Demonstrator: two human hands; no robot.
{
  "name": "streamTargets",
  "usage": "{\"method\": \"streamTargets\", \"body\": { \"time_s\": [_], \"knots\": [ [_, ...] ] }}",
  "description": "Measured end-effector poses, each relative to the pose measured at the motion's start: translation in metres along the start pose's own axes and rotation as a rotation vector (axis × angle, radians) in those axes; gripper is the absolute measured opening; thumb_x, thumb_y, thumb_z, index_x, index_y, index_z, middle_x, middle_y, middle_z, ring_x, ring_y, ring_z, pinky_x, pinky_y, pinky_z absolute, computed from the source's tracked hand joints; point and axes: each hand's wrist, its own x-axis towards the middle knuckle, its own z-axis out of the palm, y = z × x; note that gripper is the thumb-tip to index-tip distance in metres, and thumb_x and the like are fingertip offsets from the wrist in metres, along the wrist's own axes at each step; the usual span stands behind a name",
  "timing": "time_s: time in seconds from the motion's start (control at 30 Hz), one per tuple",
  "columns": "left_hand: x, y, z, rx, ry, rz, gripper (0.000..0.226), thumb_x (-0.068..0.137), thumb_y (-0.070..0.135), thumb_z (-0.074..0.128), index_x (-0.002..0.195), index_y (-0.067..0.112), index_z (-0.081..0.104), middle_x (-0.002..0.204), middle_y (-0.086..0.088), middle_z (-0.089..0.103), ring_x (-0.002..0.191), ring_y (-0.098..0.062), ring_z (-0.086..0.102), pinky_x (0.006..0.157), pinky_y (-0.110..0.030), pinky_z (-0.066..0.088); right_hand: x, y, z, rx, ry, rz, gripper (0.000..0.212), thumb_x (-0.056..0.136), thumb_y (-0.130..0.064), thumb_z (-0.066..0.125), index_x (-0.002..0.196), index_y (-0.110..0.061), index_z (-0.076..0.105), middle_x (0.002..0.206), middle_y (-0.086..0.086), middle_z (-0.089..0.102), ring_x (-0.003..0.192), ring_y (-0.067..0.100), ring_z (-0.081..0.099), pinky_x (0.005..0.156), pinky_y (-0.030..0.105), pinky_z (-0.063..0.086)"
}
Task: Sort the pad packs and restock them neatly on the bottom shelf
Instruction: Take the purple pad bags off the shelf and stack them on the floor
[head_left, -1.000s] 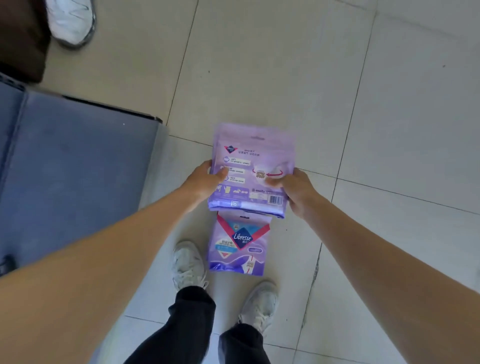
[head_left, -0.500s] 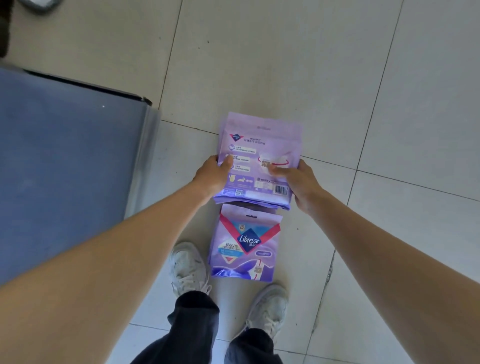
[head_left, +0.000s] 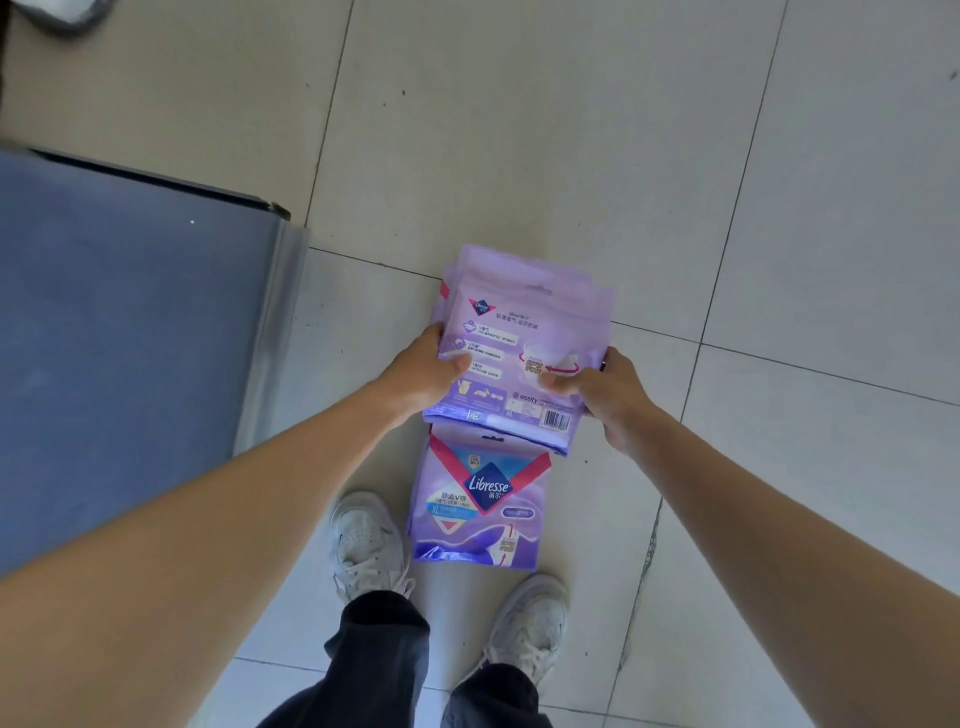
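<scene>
I hold a stack of purple pad packs (head_left: 524, 332) over the tiled floor, back side up, barcode toward me. My left hand (head_left: 423, 371) grips the stack's left edge, thumb on top. My right hand (head_left: 605, 392) grips the right edge the same way. The packs in the stack are slightly fanned at the far end. Another purple Libresse pad pack (head_left: 480, 506) lies face up on the floor just below the stack, between my two white shoes.
A blue-grey shelf surface (head_left: 130, 338) with a metal front edge fills the left side. My feet in white shoes (head_left: 366, 540) stand on pale floor tiles. Another person's white shoe (head_left: 62, 13) shows at the top left corner.
The held stack has shifted slightly away from me and its packs have fanned apart at the far end. The view has tilted a little; both hands keep their grip.
</scene>
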Motion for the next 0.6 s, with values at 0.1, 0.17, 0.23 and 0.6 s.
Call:
{"method": "streamTargets", "body": {
  "time_s": [0.1, 0.17, 0.23, 0.6],
  "knots": [
    [0.01, -0.01, 0.002, 0.013, 0.029, 0.016, 0.057, 0.076, 0.046, 0.048, 0.129, 0.025, 0.047, 0.119, -0.002, 0.065, 0.103, -0.022, 0.065, 0.093, -0.044, 0.053, 0.002, 0.001, 0.003, 0.016, 0.013, -0.006, 0.059, 0.063, -0.004, 0.081, 0.118, -0.009, 0.059, 0.108, 0.005, 0.071, 0.088, 0.02, 0.07, 0.059, 0.023, 0.049],
    [0.007, -0.004, 0.001, 0.016, 0.026, -0.005, 0.057, 0.075, 0.045, 0.048, 0.127, 0.023, 0.048, 0.118, -0.003, 0.065, 0.101, -0.021, 0.065, 0.092, -0.042, 0.053, 0.003, 0.0, 0.006, 0.026, 0.019, 0.002, 0.066, 0.056, -0.009, 0.079, 0.118, -0.009, 0.058, 0.11, 0.006, 0.071, 0.093, 0.023, 0.07, 0.061, 0.024, 0.048],
    [-0.004, 0.006, 0.002, -0.01, 0.061, -0.036, 0.047, 0.088, 0.034, 0.054, 0.131, 0.017, 0.043, 0.118, 0.0, 0.062, 0.101, -0.019, 0.063, 0.088, -0.034, 0.051, -0.001, -0.004, 0.007, 0.019, 0.025, 0.017, 0.074, 0.051, -0.016, 0.077, 0.121, -0.009, 0.054, 0.112, 0.006, 0.068, 0.092, 0.022, 0.067, 0.058, 0.024, 0.043],
    [-0.021, 0.028, -0.02, 0.013, 0.21, -0.036, 0.07, 0.092, 0.035, 0.058, 0.149, 0.012, 0.024, 0.149, -0.009, 0.038, 0.131, -0.025, 0.044, 0.088, -0.026, 0.033, -0.024, -0.029, -0.007, -0.086, 0.132, 0.016, 0.08, 0.077, -0.03, 0.07, 0.143, -0.006, 0.03, 0.136, 0.008, 0.046, 0.113, 0.024, 0.049, 0.083, 0.033, 0.031]
  ]
}}
